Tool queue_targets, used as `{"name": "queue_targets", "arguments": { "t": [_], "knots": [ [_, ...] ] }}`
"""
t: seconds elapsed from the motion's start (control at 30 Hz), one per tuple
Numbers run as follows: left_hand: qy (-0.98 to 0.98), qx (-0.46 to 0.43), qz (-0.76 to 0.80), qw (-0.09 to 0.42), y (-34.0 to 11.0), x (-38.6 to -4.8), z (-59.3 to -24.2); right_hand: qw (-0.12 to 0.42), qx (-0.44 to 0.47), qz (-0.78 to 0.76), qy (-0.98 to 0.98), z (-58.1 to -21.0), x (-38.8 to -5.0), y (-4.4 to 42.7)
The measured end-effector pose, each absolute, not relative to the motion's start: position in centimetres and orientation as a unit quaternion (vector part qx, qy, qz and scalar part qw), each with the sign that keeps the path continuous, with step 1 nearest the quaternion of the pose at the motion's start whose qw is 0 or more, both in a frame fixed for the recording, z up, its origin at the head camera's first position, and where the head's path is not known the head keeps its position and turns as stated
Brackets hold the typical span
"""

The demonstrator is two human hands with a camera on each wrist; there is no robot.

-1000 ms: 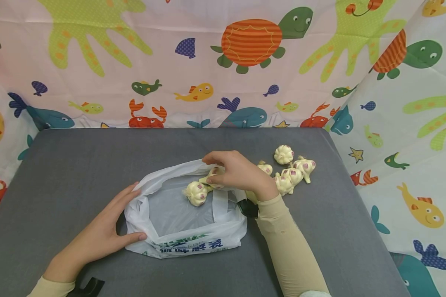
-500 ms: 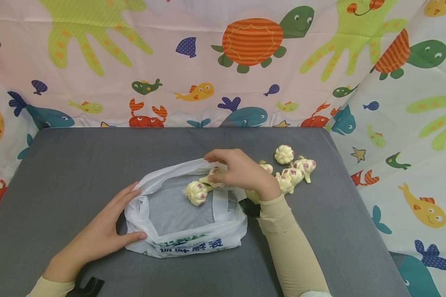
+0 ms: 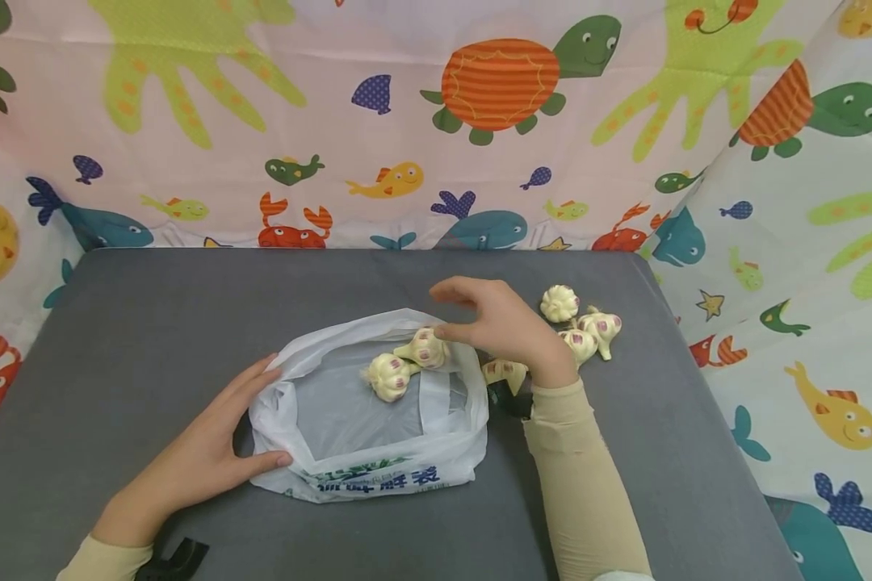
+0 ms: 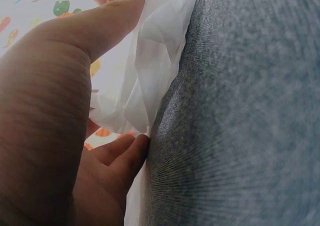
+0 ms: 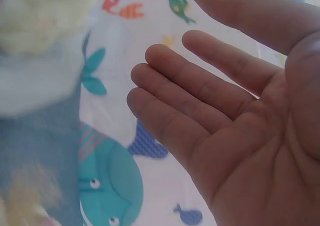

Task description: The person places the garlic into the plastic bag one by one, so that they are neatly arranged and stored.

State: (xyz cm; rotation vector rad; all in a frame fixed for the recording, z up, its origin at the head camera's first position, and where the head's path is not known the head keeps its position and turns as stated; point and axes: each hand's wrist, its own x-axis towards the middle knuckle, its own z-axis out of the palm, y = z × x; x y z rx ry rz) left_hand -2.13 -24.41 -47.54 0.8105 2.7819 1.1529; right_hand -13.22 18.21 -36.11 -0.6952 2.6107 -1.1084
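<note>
A white plastic bag (image 3: 378, 476) with green and blue print lies on the grey table, its mouth open upward. My left hand (image 3: 196, 452) grips the bag's left end, thumb at the front rim and fingers at the back; in the left wrist view the thumb and fingertips touch the plastic (image 4: 150, 71). Inside the bag sit two garlic bulbs, one lower (image 3: 390, 378) and one upper (image 3: 427, 349). Just above the bag's right rim is my right hand (image 3: 512, 327), holding nothing. In the right wrist view its fingers (image 5: 200, 96) are extended, apart from the blurred garlic.
Right of the bag, several more garlic bulbs (image 3: 600, 327) lie on the table, partly hidden by the right hand and wrist. Another bulb (image 3: 505, 373) shows beside the bag's right side. A printed cloth (image 3: 378, 121) hangs behind the grey table (image 3: 189, 315).
The right hand has let go of the upper garlic bulb, leaving it in the bag, and has moved up and to the right. The left hand still holds the bag's left end.
</note>
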Motion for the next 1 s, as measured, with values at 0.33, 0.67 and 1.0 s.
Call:
{"name": "queue_targets", "arguments": {
  "t": [0.33, 0.67, 1.0],
  "knots": [
    [0.892, 0.265, 0.365, 0.018, -23.8, -2.7, -47.6, 0.069, -0.164, -0.404, 0.897, -35.4, -13.3, 22.9],
    [0.899, 0.255, 0.356, 0.022, -23.6, -3.2, -47.9, 0.028, -0.108, -0.420, 0.901, -34.7, -13.3, 26.9],
    [0.897, 0.254, 0.361, 0.010, -24.1, -1.9, -48.1, -0.023, -0.079, -0.427, 0.900, -34.7, -12.4, 29.0]
  ]
}}
